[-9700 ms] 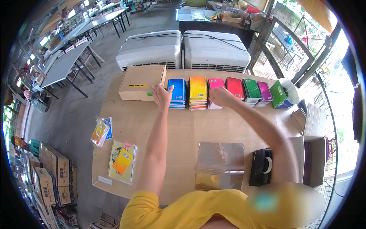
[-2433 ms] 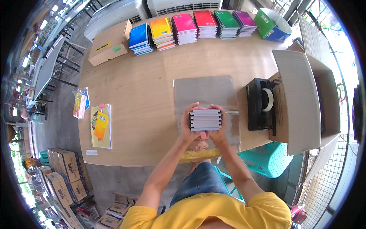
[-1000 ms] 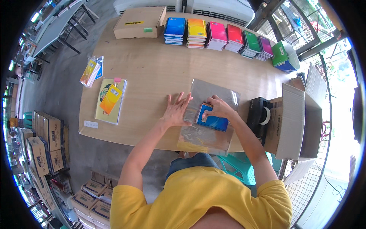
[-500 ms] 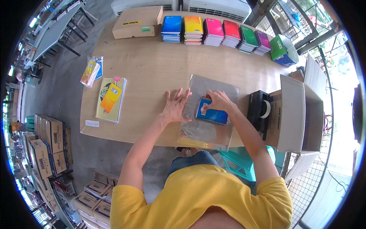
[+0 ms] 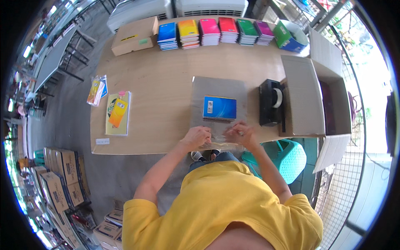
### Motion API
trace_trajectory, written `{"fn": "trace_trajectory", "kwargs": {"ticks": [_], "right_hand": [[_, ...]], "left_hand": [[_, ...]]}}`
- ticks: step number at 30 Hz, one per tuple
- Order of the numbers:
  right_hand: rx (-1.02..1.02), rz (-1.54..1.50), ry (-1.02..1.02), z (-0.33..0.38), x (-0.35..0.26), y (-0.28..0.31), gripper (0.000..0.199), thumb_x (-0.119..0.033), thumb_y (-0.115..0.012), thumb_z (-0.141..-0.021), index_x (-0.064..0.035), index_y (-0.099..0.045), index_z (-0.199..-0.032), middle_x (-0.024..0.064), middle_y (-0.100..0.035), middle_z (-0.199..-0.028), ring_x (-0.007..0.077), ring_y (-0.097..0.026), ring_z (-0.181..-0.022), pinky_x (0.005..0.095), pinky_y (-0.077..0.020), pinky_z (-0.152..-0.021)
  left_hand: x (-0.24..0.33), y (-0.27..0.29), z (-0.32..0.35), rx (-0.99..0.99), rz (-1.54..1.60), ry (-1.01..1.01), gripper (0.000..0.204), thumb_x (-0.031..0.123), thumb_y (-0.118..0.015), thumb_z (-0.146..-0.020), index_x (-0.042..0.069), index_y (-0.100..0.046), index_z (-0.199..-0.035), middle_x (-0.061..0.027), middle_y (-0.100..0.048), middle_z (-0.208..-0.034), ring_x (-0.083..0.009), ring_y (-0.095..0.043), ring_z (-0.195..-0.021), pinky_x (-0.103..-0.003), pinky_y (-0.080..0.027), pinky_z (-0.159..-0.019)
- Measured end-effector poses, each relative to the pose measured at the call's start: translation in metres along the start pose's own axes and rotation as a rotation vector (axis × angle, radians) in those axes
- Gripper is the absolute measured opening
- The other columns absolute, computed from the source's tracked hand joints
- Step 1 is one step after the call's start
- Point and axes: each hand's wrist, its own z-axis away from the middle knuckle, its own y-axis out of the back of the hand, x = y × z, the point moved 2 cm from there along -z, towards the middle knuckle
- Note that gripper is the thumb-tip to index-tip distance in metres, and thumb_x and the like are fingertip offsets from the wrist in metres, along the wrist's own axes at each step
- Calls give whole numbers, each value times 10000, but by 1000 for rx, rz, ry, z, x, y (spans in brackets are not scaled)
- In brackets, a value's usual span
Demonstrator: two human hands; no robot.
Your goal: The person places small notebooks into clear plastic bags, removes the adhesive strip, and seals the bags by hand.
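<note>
A blue spiral notebook [image 5: 225,109] lies on a grey sheet [image 5: 218,86] near the table's front. Clear plastic film [image 5: 223,146] shows along the sheet's near end and hangs by the table edge. My left hand [image 5: 197,136] is closed on the film at the left, fingers curled. Across from it, my right hand [image 5: 242,134] pinches the film on the right, just below the notebook. Both hands are apart from the notebook, which lies flat with its spiral side toward me.
Stacks of coloured notebooks [image 5: 209,31] line the far edge between a cardboard box [image 5: 134,37] and a green-blue box [image 5: 290,36]. On the right stand a black tape dispenser [image 5: 270,102] and an open carton [image 5: 304,96]. A cream notebook [image 5: 121,129] and a plastic-wrapped pack [image 5: 96,90] lie left.
My right hand has left the blue notebook, which now lies straighter, its spiral side toward me. Both hands have come down to the near end of the film and closed. The view has shifted.
</note>
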Motion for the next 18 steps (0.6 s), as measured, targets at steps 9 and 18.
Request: {"fn": "trace_trajectory", "kwargs": {"ticks": [9, 18], "right_hand": [[-152, 88, -51, 35, 17, -32, 423, -247, -852, -700, -49, -636, -1006, 170, -570, -1098, 382, -586, -1035, 452, -504, -856], [135, 254, 5, 31, 7, -1, 103, -163, -699, -824, -114, -670, -911, 106, -645, -884, 365, -639, -764, 466, -519, -676]], "left_hand": [[3, 4, -12, 0, -13, -62, 109, 200, -667, -847, 103, -659, -896, -64, -656, -945, -297, -661, -899, -428, -549, -738], [66, 52, -9, 356, -211, -153, 275, 233, -699, -826, 119, -662, -1073, -102, -684, -899, -311, -678, -834, -416, -544, -702]]}}
